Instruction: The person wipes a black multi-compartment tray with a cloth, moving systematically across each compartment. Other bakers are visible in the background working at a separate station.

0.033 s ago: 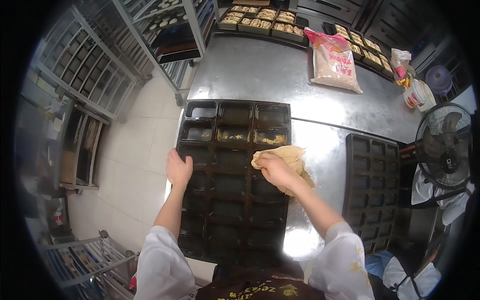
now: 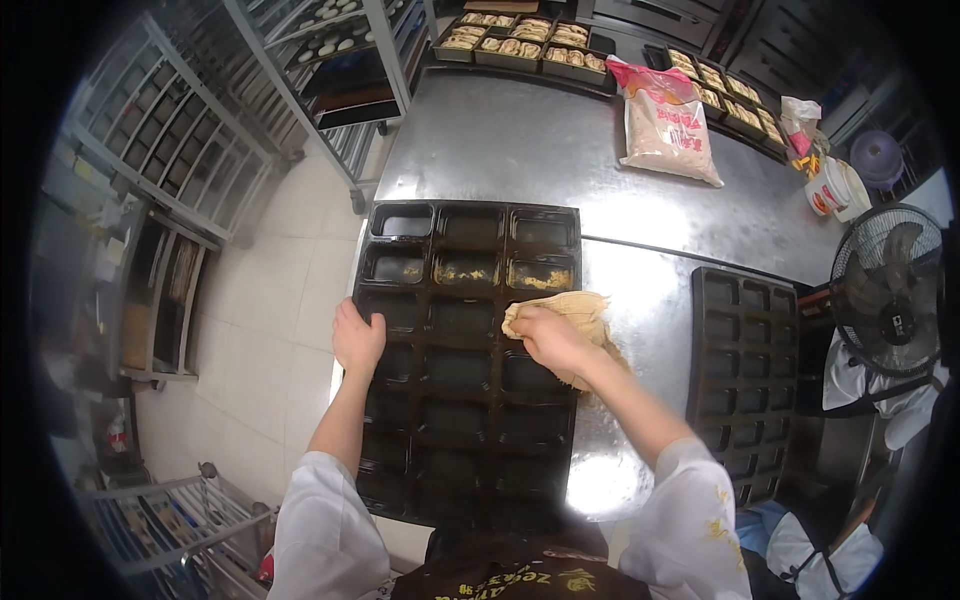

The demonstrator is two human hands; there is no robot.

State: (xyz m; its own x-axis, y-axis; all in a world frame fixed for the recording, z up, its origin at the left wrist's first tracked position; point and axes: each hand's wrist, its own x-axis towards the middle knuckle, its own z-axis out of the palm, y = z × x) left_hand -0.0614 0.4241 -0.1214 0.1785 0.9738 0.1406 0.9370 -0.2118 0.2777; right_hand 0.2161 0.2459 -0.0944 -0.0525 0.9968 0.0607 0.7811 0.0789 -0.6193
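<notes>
A dark multi-cavity baking tray (image 2: 462,312) lies lengthwise before me on the metal table. Yellowish crumbs or residue show in the cavities of its second row from the far end. My left hand (image 2: 358,335) is closed over the tray's left edge, with the thumb on the inner side. Bunched in my right hand (image 2: 545,335) is a beige cloth (image 2: 580,308), which lies over a cavity at the right side and hangs past the tray's right edge. What the cloth covers is hidden.
A second dark cavity tray (image 2: 745,375) lies right. Farther back on the metal table (image 2: 490,130) are a pink-and-clear bag (image 2: 668,130) and pans of shaped dough (image 2: 520,45). A white tub (image 2: 830,190) and black fan (image 2: 890,290) stand right; wheeled racks (image 2: 385,60) stand left.
</notes>
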